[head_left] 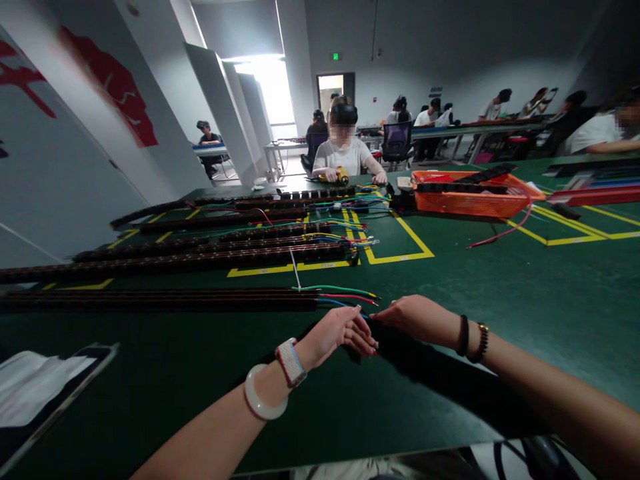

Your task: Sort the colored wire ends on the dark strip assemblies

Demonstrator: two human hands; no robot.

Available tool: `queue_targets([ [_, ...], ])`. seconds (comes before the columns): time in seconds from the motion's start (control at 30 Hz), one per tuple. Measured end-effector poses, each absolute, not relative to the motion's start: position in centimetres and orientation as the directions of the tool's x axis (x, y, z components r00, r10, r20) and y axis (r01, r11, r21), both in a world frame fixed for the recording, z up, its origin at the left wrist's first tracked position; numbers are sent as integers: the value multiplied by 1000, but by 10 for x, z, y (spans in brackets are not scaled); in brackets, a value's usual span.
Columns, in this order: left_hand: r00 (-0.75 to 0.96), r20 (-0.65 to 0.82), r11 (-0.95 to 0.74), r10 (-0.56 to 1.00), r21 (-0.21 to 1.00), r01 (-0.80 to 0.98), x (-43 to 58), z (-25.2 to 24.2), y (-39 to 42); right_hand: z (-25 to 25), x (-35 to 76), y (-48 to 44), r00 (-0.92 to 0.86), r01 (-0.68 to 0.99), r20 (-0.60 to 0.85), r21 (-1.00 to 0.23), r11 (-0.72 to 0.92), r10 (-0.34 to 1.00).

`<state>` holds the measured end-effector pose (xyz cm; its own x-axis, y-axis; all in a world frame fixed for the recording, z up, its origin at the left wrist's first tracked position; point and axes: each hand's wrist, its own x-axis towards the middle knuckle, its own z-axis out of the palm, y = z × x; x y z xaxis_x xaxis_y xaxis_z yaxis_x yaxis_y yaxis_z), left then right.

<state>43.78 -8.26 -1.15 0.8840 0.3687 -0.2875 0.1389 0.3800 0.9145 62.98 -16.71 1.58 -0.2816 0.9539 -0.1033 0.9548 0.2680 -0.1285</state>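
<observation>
Blue wire (331,302), left hand (340,331) pinching, right hand (417,319) touching

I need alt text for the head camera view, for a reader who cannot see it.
The left hand and right hand meet at the coloured wires that come out of a long black strip on a green table. Across the table another person sits near an orange basket.

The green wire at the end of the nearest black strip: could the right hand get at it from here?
Probably yes: the right hand lies just beside the green wire, and only the loose red wire lies between them.
</observation>
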Motion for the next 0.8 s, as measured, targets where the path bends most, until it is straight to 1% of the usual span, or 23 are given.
queue_targets([
  [0.07,890,-278,345,361,927,150,438,-10,-84,16,630,-166,-275,960,-119,-84,266,954],
  [0.17,891,-271,311,364,937,158,438,-9,-86,16,635,-166,-264,961,-109,-110,252,958],
  [0.37,901,-281,330,331,929,169,436,-8,-84,29,653,-165,-317,910,-52,-299,288,947],
  [0.47,901,-289,344,322,923,174,436,-8,-83,43,664,-158,-286,881,21,-387,272,958],
  [0.57,903,-276,334,330,929,162,436,-10,-83,50,675,-143,-230,866,80,-439,241,970],
  [0.63,906,-266,330,330,932,154,436,-12,-83,49,681,-128,-164,860,70,-479,177,984],
  [0.7,910,-259,321,325,935,152,436,-14,-83,45,684,-112,-127,826,23,-551,119,992],
  [0.8,910,-264,309,319,937,164,436,-14,-83,36,679,-88,-195,754,-25,-643,133,980],
])
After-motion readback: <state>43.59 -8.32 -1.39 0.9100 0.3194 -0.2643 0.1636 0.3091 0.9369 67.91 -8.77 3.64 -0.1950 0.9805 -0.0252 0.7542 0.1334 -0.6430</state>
